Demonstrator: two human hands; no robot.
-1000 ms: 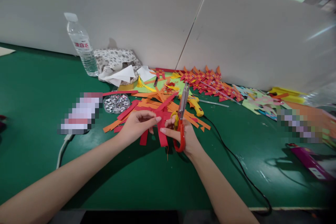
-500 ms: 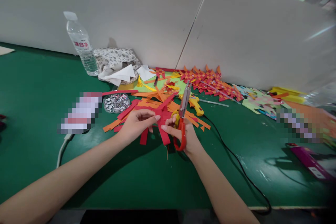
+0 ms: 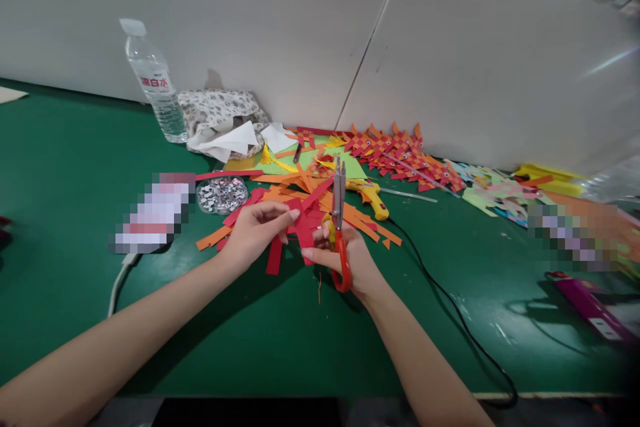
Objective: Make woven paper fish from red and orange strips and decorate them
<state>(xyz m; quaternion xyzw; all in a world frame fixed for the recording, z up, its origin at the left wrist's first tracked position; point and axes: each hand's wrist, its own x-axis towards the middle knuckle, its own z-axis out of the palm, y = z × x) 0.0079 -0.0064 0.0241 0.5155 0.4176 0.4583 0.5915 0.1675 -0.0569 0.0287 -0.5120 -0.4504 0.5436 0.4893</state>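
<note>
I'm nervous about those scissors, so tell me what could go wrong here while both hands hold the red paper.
The right hand grips the scissors while also pinching the red paper, blades pointing up beside the left hand; a slip might nick its fingers. The glue gun lies just behind, its black cord trailing past the right forearm; a snag could drag it.

Head camera looks forward-down, close over table (image 3: 75, 167).

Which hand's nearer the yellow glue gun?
Right. The right hand, holding scissors, is just in front of the glue gun; the left hand is farther left, beyond the red paper.
</note>
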